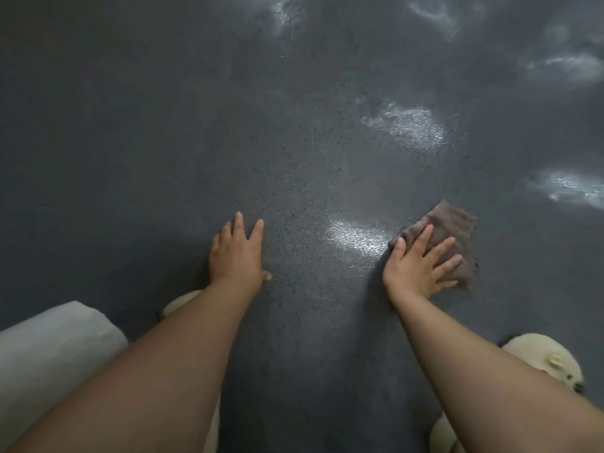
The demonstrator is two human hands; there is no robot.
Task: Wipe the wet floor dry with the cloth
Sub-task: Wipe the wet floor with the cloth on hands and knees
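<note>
Down on the floor, I've got my right hand spread flat, fingers straight, pressing on the brownish cloth, which sits crumpled under my palm off to the right. My left hand is flat on the bare floor too, fingers straight and holding nothing, well apart from the cloth. Between the two hands there's a shiny wet patch, its edge right by the cloth. More wet patches glint further out, one ahead of me and one to the right. Near my arms I can see fuzzy cream slippers and something pale grey at my left, can't tell what it is.
</note>
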